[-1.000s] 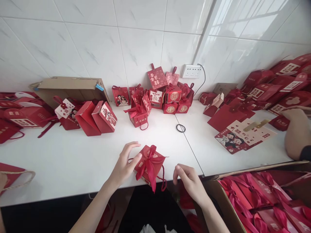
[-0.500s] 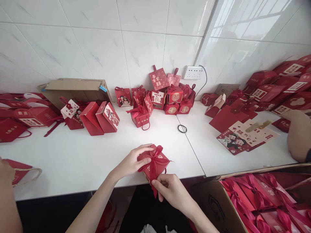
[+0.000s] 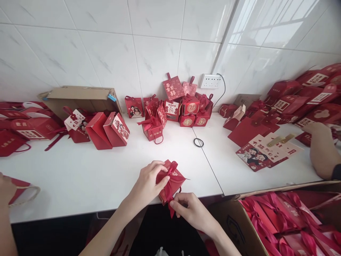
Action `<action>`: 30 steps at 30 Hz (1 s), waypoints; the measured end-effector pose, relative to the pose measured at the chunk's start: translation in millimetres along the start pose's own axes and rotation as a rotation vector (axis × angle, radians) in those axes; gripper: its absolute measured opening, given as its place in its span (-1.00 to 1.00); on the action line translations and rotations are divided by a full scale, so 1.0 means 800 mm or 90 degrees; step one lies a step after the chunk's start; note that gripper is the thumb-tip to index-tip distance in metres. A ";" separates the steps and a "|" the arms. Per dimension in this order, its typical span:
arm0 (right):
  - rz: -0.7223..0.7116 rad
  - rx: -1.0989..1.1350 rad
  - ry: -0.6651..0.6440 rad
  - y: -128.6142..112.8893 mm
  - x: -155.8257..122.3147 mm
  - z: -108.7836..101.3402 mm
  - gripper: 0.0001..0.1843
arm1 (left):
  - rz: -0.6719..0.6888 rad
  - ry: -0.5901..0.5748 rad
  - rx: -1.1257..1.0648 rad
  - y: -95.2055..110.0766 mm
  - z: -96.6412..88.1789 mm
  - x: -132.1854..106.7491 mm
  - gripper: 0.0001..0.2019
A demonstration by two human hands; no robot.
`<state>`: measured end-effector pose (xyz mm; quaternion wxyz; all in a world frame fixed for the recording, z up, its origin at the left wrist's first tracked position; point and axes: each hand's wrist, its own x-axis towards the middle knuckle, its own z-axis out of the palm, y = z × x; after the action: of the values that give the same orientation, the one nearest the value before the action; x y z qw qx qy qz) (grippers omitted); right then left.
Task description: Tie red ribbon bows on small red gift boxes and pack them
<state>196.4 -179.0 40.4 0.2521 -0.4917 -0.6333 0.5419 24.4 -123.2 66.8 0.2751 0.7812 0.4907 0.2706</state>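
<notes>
In front of me, at the table's near edge, sits a small red gift box with gold lettering. A dark red ribbon is tied in a bow on its top. My left hand is closed on the bow's left loop, thumb and fingers pinching it near the knot. Lower down, my right hand pinches a hanging ribbon tail between thumb and forefinger. The side of the box under my left hand is hidden.
Finished-looking red boxes stand along the wall. A black ring lies beyond my hands. At right are flat cards and a carton of ribboned boxes. Another person's arm reaches in at right, another person's hand at left.
My left hand has shifted its fingers in toward the bow's knot and the left loop. My right hand stays on the ribbon tail, slightly lower. The other person's arm at right moved slightly.
</notes>
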 end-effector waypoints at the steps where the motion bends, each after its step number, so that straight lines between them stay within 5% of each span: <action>1: -0.002 -0.004 0.001 0.000 -0.001 -0.002 -0.60 | -0.006 -0.003 -0.024 -0.003 0.003 0.000 -0.89; 8: 0.003 0.046 -0.114 0.015 -0.007 -0.036 -0.50 | 0.002 -0.105 -0.173 -0.014 0.007 0.011 -0.88; 12: 0.063 0.070 0.050 0.024 -0.005 -0.054 -0.27 | 0.023 -0.145 -0.178 -0.014 0.004 0.022 -0.89; 15: 0.106 0.050 0.145 0.020 -0.001 -0.053 -0.37 | 0.034 -0.156 -0.172 -0.015 0.004 0.030 -0.90; 30: 0.030 0.035 0.102 0.027 -0.019 -0.048 -0.56 | 0.032 -0.162 -0.103 -0.018 0.015 0.037 -0.91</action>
<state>242.8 -177.3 34.7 0.3027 -0.5410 -0.5842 0.5238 35.1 -93.1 53.0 0.3902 0.7964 0.4090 0.2148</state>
